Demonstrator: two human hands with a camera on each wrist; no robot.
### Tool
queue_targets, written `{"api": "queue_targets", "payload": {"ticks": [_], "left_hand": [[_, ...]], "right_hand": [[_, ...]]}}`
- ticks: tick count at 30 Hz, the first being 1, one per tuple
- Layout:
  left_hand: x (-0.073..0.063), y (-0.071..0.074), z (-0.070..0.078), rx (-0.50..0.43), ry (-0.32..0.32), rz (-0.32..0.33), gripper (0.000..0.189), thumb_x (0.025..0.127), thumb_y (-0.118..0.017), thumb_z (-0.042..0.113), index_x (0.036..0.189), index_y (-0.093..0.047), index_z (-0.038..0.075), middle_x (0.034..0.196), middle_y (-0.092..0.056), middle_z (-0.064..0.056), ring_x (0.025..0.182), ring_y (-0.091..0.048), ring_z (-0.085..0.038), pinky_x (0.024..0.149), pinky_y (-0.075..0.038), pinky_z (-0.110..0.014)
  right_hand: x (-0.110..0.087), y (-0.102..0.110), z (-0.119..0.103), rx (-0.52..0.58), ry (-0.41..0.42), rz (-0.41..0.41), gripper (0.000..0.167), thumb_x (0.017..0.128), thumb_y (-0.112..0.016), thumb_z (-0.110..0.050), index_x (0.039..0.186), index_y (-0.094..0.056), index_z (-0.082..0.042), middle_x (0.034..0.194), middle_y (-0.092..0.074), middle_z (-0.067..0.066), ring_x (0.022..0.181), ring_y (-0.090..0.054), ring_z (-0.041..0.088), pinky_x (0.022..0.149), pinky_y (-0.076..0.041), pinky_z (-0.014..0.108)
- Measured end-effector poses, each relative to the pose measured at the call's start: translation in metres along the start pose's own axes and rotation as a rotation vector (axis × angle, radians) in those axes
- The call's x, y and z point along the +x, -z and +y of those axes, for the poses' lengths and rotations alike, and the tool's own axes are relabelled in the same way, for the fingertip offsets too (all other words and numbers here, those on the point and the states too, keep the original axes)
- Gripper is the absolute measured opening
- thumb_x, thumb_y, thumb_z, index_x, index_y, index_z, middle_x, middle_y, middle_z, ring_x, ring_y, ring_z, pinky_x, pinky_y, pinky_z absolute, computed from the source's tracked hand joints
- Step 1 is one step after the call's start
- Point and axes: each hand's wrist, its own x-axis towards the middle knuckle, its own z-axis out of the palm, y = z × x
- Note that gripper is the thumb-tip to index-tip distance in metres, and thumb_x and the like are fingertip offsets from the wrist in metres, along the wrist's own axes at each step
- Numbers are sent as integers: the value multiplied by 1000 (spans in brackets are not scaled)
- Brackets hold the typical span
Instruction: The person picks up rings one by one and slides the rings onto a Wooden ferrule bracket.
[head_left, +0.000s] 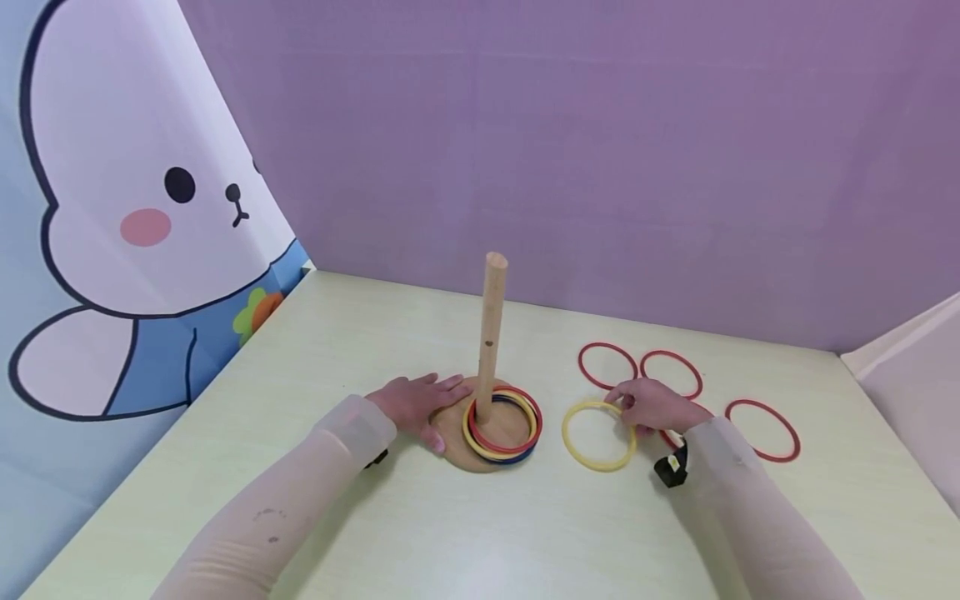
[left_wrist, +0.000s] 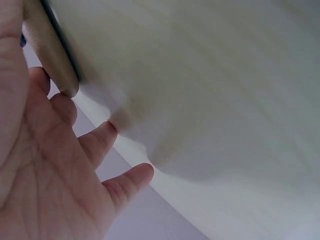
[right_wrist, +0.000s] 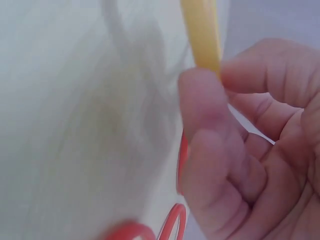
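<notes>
My left hand point(head_left: 416, 407) rests with spread fingers on the left edge of a round wooden base point(head_left: 450, 433). In the left wrist view, some of its fingers point(left_wrist: 100, 140) stretch past the base's rim. From the base rises an upright wooden peg point(head_left: 491, 317). Red, yellow and dark blue rings point(head_left: 539, 425) lie loosely stacked around its foot. To the right, my right hand point(head_left: 658, 406) pinches a yellow ring point(head_left: 598, 467) by its right side, between thumb and finger. The right wrist view shows that yellow ring point(right_wrist: 202, 35) between the fingertips.
Beyond and right of my right hand lie several red rings, among them a far one point(head_left: 581, 367), one beside it point(head_left: 700, 382) and one farthest right point(head_left: 789, 459). Another is partly hidden under the hand. A purple wall point(head_left: 562, 167) borders the pale table point(head_left: 450, 533).
</notes>
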Motion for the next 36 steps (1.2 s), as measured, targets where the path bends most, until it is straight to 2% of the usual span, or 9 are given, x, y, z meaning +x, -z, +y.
{"api": "queue_targets", "payload": {"ticks": [6,10,17,23,27,30,36], "left_hand": [[1,0,1,1,-11,0,103,71,-78,52,154,-23,26,158,-21,5,141,-26,-35,99,-39,-54],[1,0,1,-8,-13,0,103,71,-79,50,153,-24,26,158,-22,4,141,-26,-35,98,-40,-54],[-1,1,1,-8,-16,11,103,70,-79,51,153,-24,24,158,-23,2,140,-27,-36,99,-39,-55],[-2,3,-1,-13,-23,20,104,70,-79,50,154,-23,23,158,-23,2,140,-27,-37,98,-39,-56],[-3,4,-1,-22,-16,18,104,70,-79,51,154,-23,24,158,-23,2,140,-26,-36,98,-40,-56],[-2,3,0,-32,-18,16,104,70,-79,50,154,-23,24,158,-23,2,140,-26,-36,98,-40,-56],[-3,1,0,-30,-27,8,102,72,-79,49,154,-23,23,158,-23,1,140,-26,-38,97,-40,-56]], "right_hand": [[-7,4,0,132,9,2,37,79,-53,6,115,-60,10,80,-51,8,54,-56,18,50,-49,30],[-12,11,-9,198,0,17,38,81,-52,4,118,-57,12,86,-54,9,56,-56,16,52,-51,30],[-21,34,-38,260,-42,66,44,85,-55,-3,127,-52,10,82,-53,8,61,-58,19,58,-53,31],[-29,51,-65,263,-16,88,45,87,-56,-4,129,-51,9,83,-52,8,62,-58,20,61,-53,32],[-34,64,-81,275,-32,105,44,88,-52,-3,130,-50,7,82,-53,8,64,-58,20,65,-54,33],[-35,72,-88,325,-41,129,41,90,-51,-3,130,-49,6,83,-55,8,64,-58,18,65,-54,32],[-44,78,-110,464,-1,191,40,94,-51,-3,131,-45,11,86,-56,6,61,-55,12,63,-54,27]]}}
